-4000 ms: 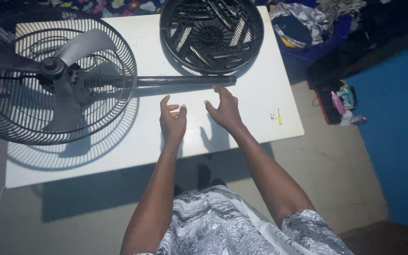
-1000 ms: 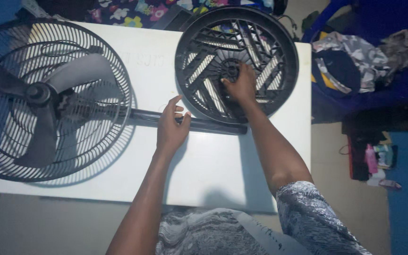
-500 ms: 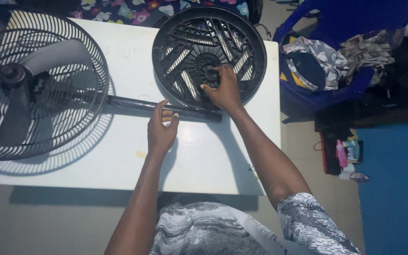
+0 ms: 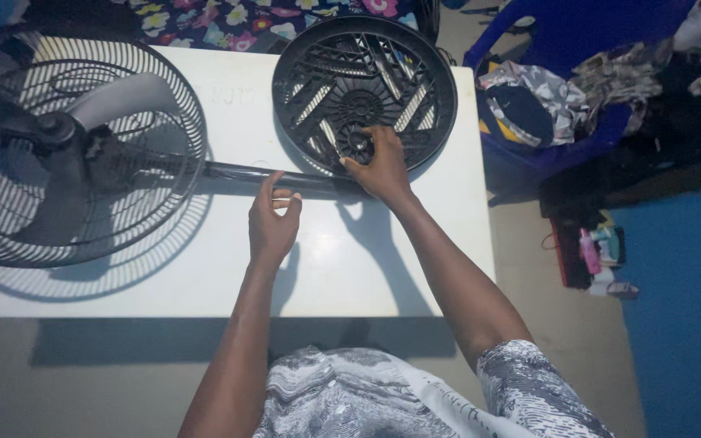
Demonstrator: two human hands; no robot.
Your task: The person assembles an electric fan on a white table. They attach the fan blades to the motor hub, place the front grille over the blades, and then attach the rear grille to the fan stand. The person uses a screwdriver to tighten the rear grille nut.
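Fan base (image 4: 364,93) lies on the white bench (image 4: 204,268), right hand (image 4: 379,166) spread open on its near rim.
Left hand (image 4: 273,221), loosely curled, touches the pole (image 4: 269,174); caged fan head (image 4: 75,150) lies left of both grips.

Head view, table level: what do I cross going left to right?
Fan head with wire cage → left hand by the black pole → right hand on the round black base → blue chair with clothes.
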